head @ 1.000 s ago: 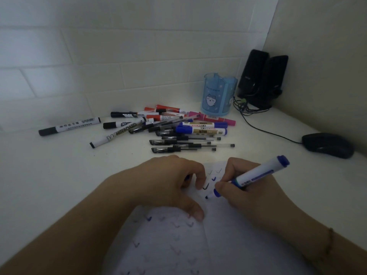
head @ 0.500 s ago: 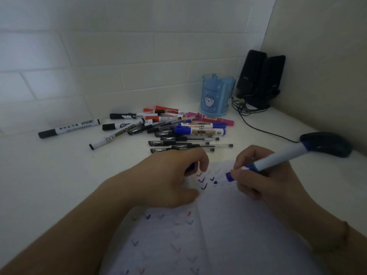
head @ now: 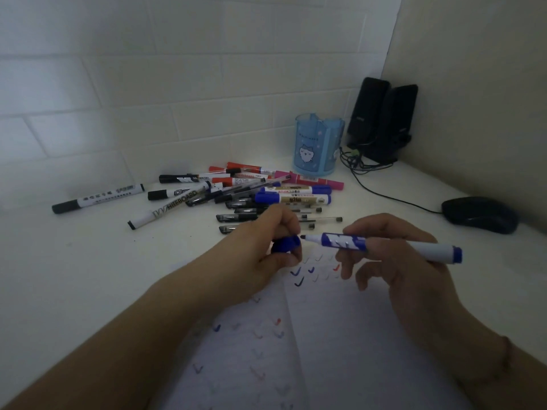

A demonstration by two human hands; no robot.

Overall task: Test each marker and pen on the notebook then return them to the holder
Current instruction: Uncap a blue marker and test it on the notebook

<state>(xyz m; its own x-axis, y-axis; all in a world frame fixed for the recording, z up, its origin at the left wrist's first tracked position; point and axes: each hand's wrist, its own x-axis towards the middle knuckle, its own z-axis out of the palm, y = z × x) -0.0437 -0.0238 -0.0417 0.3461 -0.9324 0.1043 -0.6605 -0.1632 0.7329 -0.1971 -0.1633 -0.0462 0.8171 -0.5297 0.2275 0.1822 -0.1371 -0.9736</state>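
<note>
Lifted off the page since 0.5 s ago, the blue marker (head: pixel 381 245) now lies level in the right hand (head: pixel 393 255), its tip aimed at the blue cap (head: pixel 285 244) pinched in the left hand (head: pixel 266 247), lined up for recapping. Below, the notebook (head: pixel 340 335) carries fresh ticks. Beyond lie untested pens (head: pixel 236 196) beside the holder (head: pixel 318 143).

Head-worn camera looks forward and down, close over the desk (head: pixel 88 276).
</note>
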